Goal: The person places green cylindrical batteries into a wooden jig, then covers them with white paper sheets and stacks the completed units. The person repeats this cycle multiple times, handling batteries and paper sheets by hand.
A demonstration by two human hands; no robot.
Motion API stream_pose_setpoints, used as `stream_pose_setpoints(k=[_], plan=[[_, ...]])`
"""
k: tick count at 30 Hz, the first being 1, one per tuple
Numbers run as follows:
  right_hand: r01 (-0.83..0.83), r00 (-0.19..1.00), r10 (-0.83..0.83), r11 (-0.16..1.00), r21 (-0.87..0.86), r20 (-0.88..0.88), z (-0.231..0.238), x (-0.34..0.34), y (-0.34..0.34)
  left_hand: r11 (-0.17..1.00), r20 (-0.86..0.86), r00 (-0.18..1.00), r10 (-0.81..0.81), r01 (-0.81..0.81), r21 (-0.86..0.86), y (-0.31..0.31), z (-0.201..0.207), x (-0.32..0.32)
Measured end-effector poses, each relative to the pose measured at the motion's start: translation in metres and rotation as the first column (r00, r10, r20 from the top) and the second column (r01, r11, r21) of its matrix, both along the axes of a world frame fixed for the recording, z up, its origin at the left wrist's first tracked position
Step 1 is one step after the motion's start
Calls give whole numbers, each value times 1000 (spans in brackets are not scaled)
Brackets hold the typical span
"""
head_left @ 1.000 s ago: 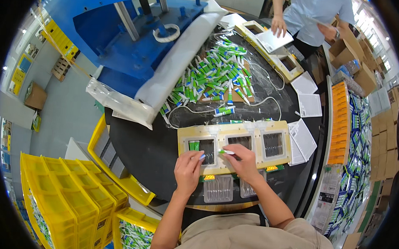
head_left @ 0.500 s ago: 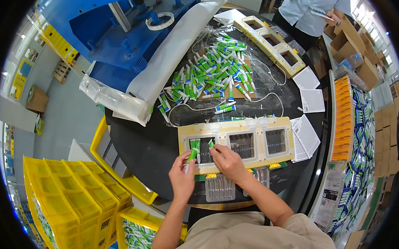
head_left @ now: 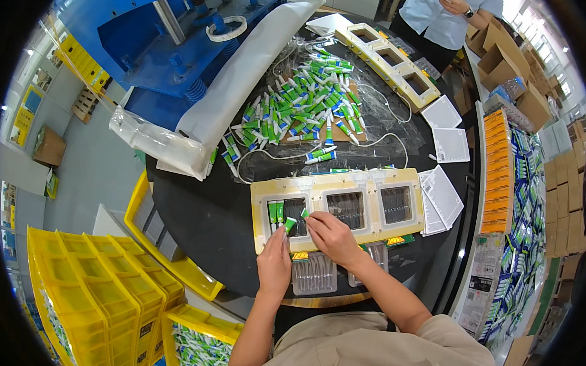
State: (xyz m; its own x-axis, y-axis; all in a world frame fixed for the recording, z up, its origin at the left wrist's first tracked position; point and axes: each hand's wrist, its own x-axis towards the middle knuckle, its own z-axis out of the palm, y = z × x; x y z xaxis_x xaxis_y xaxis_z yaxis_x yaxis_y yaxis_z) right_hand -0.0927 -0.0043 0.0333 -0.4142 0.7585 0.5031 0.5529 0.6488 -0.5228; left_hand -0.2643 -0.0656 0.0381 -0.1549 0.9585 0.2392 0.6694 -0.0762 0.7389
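The person leans over the round black bench, both hands at the left end of a cream-coloured tray with three rectangular pockets. The left hand has its grip pinched on a small green-and-white tube, held at the near edge of the left pocket, where two more tubes already stand side by side. The right hand has its fingertips closed on another small tube right at that pocket's rim.

These tubes look light and a little soft, with smooth, likely slippery skins; I'd judge a gentle pinch across the body near the cap is the safest hold, since squeezing the middle hard could dent one. A big loose pile of tubes lies on clear plastic further up the bench. The middle pocket and right pocket show ribbed clear inserts and no tubes that I can make out
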Motion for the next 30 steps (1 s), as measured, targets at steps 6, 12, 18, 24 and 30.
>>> stream_pose_setpoints(k=[6,12,18,24,30], plan=[[-9,1000,8,999,53,21,2,2,2,983,-378,926,15,56,177,11,-9,3],[-47,998,43,995,83,47,-3,-5,6,975,-474,874,112,-3,223,22,-18,12],[-14,993,4,997,78,118,-9,-19,10,990,-446,895,12,53,133,11,-13,9],[3,959,-28,996,87,283,12,-16,4,983,-440,894,-83,147,111,8,-14,-5],[219,970,-222,975,45,94,7,8,93,958,-463,854,-236,285,38,10,-9,-10]])
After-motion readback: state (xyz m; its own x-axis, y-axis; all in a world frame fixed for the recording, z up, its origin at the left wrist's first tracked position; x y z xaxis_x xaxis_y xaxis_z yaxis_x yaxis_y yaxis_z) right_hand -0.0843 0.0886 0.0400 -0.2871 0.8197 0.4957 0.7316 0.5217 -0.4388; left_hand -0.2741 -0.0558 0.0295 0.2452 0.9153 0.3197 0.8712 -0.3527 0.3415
